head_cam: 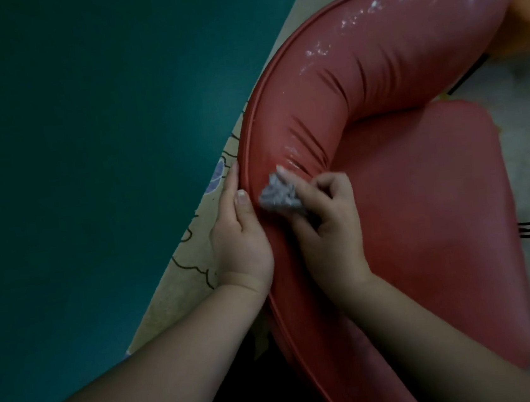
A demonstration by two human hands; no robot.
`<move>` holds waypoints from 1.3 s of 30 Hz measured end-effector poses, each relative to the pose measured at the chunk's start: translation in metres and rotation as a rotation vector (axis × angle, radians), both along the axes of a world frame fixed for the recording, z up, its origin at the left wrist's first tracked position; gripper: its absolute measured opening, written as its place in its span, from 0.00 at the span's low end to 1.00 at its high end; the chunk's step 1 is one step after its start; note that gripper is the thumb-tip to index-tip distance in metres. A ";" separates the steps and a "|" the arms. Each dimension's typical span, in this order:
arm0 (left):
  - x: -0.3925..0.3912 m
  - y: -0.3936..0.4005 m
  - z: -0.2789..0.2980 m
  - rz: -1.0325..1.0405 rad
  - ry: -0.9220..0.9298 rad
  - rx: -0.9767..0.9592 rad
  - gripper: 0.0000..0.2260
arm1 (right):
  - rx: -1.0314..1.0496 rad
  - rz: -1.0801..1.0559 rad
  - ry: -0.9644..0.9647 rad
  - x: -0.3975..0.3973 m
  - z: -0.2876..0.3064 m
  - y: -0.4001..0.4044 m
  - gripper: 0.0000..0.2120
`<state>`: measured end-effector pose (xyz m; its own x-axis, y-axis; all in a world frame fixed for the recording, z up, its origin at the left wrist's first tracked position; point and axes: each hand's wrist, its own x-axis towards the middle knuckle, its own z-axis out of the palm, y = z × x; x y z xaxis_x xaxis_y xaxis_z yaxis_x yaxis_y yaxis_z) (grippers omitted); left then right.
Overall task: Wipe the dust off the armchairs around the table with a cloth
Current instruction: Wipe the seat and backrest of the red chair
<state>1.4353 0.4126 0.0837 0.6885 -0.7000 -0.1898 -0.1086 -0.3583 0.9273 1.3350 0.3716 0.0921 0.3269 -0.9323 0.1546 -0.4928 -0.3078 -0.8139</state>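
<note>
My right hand (pixel 324 223) bent at the wrist, fingers (pixel 291 183) pinching a crumpled grey cloth (pixel 278 196) onto the red armchair (pixel 420 183) backrest, my left hand (pixel 239 233) extended, fingers straight along its piped edge.

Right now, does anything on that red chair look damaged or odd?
Yes. The red armchair's curved backrest has whitish, flaky patches along its upper stretch, like scuffed covering or caked dust; I cannot tell which. The right hand holds a crumpled grey cloth lower down, the left hand steadying the rim.

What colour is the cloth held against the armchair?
Grey: the cloth, bunched in the right hand, shows best in the head view.
</note>
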 end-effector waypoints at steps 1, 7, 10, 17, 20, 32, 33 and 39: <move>0.000 -0.001 0.000 0.001 -0.010 0.014 0.18 | -0.002 -0.038 -0.019 0.005 -0.001 -0.007 0.25; 0.001 -0.004 0.010 -0.103 -0.146 0.227 0.23 | 0.171 -0.316 -0.163 -0.009 -0.006 -0.001 0.15; 0.006 -0.020 0.018 -0.190 -0.117 0.346 0.40 | 0.271 -0.408 -0.182 -0.018 -0.008 -0.002 0.16; 0.005 -0.025 0.015 -0.184 -0.232 0.287 0.41 | 0.300 -0.461 -0.243 -0.018 -0.009 -0.012 0.17; 0.007 -0.023 0.012 -0.168 -0.227 0.231 0.36 | 0.276 -0.463 -0.271 -0.017 -0.012 -0.015 0.18; 0.008 -0.021 0.003 -0.168 -0.289 0.182 0.28 | -0.012 -0.038 -0.135 -0.011 -0.025 -0.012 0.23; 0.008 -0.022 0.003 -0.167 -0.292 0.184 0.27 | -0.029 -0.015 -0.124 -0.012 -0.025 -0.014 0.25; 0.007 -0.025 0.005 -0.168 -0.319 0.190 0.26 | 0.046 -0.176 -0.165 0.011 -0.023 -0.057 0.22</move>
